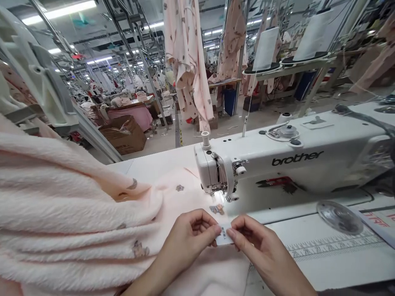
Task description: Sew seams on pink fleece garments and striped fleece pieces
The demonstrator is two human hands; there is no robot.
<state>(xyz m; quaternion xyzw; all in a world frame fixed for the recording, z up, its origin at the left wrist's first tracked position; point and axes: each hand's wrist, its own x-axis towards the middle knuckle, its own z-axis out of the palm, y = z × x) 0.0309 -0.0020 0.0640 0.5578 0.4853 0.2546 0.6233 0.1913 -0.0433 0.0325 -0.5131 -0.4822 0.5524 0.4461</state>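
A small white label (pixel 224 237) with dark print is pinched between my two hands, just in front of the sewing machine's needle area. My left hand (pixel 193 232) grips its left edge between thumb and fingers. At its right edge, my right hand (pixel 254 242) does the same. Beneath the hands lies pale pink plush fabric (pixel 182 205) with small printed figures, running under the presser foot and heaped in folds on the left. The white sewing machine (pixel 253 160), marked "brother", stands behind, its lamp lit over the needle.
Red-handled thread snips (pixel 276 181) rest by the machine's body. A clear round dish (pixel 340 219) lies on the right, near the printed ruler (pixel 333 244) along the table. White thread cones (pixel 266 49) stand behind, and printed garments (pixel 188 61) hang beyond the table.
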